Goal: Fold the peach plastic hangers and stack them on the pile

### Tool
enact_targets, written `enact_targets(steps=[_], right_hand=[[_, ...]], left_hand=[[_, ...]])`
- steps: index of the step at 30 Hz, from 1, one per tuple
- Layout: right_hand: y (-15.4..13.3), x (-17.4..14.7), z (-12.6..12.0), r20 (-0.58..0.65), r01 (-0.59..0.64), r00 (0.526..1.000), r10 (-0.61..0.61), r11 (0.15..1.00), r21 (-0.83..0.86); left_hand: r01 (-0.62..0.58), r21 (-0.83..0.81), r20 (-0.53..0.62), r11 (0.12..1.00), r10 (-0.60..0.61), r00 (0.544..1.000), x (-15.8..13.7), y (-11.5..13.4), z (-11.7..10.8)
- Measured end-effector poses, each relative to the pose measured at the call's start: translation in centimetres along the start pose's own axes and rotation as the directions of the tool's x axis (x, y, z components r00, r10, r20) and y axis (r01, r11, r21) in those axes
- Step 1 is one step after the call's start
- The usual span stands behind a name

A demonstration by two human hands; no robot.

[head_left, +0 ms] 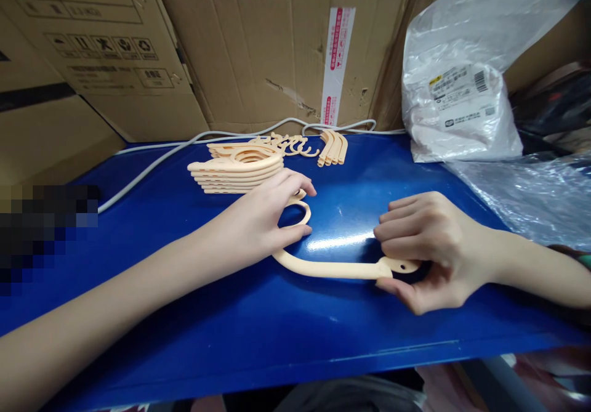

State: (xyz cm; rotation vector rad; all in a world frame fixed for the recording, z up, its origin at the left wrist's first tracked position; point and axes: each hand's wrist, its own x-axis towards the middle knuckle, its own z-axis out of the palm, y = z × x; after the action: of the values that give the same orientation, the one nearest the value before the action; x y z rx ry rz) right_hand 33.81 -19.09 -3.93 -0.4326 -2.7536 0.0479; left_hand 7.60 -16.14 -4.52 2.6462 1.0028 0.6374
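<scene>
A cream plastic clothes hanger [339, 270] lies low over the blue table between my two hands. My left hand [277, 206] is closed around its middle, with thumb and forefinger on either side of a round loop; the other fingers are hidden. At the opposite end, my right hand [429, 252] grips the joint where the curved tube meets a flat end piece with a small hole. A neat stack of cream hanger pieces [237, 178] stands just beyond my left hand. Behind it lie several small hooks [295, 145] and several short curved tubes [333, 148].
Cardboard boxes [258, 61] wall off the back of the blue table [221, 338]. A grey-white cable [152, 172] runs along the rear. On the right sit a clear plastic bag [462, 98] with a label and a loose plastic sheet [526, 196].
</scene>
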Motion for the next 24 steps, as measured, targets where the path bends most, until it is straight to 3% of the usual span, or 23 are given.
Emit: enact_targets(steps=[5, 15, 21, 24], right_hand=[[-0.21, 0.37, -0.01, 0.069, -0.028, 0.997, 0.027, 0.999, 0.021], [0.46, 0.68, 0.10, 0.131, -0.106, 0.987, 0.093, 0.990, 0.094], [0.30, 0.82, 0.06, 0.109, -0.093, 0.990, 0.085, 0.993, 0.073], [0.44, 0.73, -0.26, 0.039, -0.093, 0.995, 0.093, 0.996, 0.003]], left_hand=[[0.017, -0.091, -0.016, 0.996, -0.018, 1.000, 0.32, -0.41, 0.32], [0.090, -0.022, -0.063, 0.996, -0.091, 0.994, 0.18, 0.35, 0.59], [0.093, 0.045, -0.064, 0.995, -0.090, 0.994, 0.16, 0.30, 0.64], [0.077, 0.074, -0.059, 0.994, -0.073, 0.996, 0.20, 0.19, 0.73]])
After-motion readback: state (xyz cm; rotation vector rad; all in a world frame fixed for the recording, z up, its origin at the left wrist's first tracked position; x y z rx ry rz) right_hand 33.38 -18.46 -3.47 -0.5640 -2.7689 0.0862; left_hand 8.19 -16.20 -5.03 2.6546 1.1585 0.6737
